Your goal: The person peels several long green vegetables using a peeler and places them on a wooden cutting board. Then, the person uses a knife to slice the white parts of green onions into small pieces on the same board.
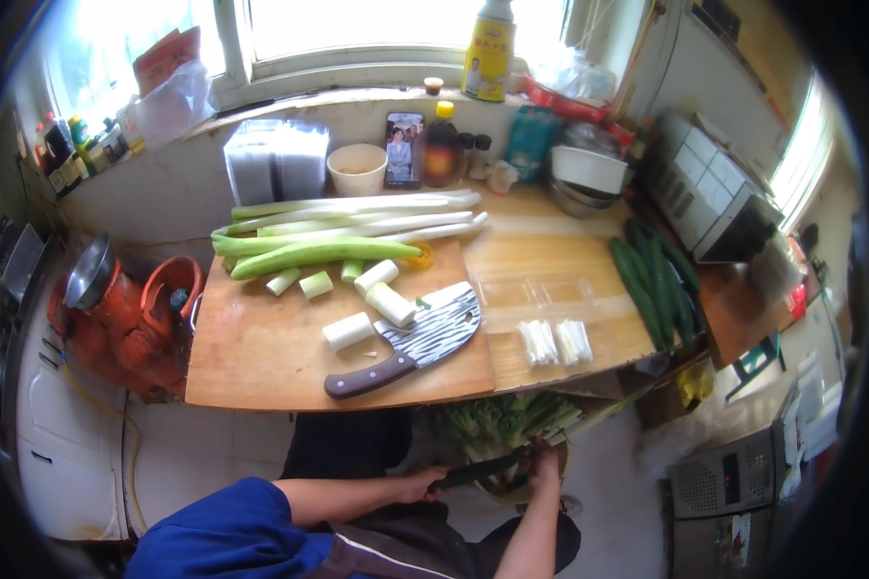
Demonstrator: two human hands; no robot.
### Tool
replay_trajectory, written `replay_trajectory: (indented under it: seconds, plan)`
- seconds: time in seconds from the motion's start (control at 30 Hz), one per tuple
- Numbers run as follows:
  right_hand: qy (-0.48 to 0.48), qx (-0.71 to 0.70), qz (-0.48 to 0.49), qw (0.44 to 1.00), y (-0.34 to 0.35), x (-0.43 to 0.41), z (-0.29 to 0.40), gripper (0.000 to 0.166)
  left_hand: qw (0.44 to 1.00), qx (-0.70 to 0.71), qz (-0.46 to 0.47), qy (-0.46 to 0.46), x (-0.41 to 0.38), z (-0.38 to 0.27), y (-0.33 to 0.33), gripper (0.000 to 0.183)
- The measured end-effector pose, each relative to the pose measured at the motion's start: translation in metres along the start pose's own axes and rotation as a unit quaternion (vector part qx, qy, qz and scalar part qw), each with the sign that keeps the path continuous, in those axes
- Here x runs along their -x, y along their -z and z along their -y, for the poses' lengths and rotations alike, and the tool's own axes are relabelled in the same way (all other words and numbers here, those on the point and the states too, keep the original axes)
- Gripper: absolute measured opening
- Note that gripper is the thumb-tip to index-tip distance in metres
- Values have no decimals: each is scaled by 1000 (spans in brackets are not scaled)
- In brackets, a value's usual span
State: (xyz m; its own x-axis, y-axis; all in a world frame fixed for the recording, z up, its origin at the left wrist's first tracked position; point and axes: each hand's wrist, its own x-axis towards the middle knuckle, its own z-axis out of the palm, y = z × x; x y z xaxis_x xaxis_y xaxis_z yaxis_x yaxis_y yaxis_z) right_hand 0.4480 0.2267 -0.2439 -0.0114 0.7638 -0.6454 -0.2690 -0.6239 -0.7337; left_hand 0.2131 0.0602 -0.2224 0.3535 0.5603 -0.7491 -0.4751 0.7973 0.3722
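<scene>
Below the table's front edge, my left hand grips one end of a dark green cucumber. My right hand closes around its other end; its fingers are partly hidden. The cucumber is held over a bin with leafy green trimmings in and above it. On the wooden cutting board lies a cleaver with a striped blade and brown handle. Cut scallion pieces surround its blade. Long scallion stalks and a long pale-green vegetable lie behind.
Two bundles of thin white strips rest on clear film right of the board. Several cucumbers lie at the table's right end. A phone, a dark bottle and a paper bowl line the back.
</scene>
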Motion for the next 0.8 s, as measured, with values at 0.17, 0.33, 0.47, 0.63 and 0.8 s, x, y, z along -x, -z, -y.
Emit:
replay_trajectory:
  seconds: [0.17,0.33,0.47,0.63,0.8]
  plan:
    - [-65,72,2,995,-4,74,14,32,998,-53,33,-18,-19,12,11,19]
    - [198,281,-41,938,26,61,-29,27,998,-33,30,38,-17,21,19,16]
    - [177,307,-65,933,18,113,-20,23,997,13,15,73,15,-1,-14,21]
    - [238,397,-74,883,21,134,-44,19,993,57,78,64,30,-8,-32,18]
    - [295,463,-23,836,-7,187,-57,16,991,70,99,52,36,-9,-41,12]
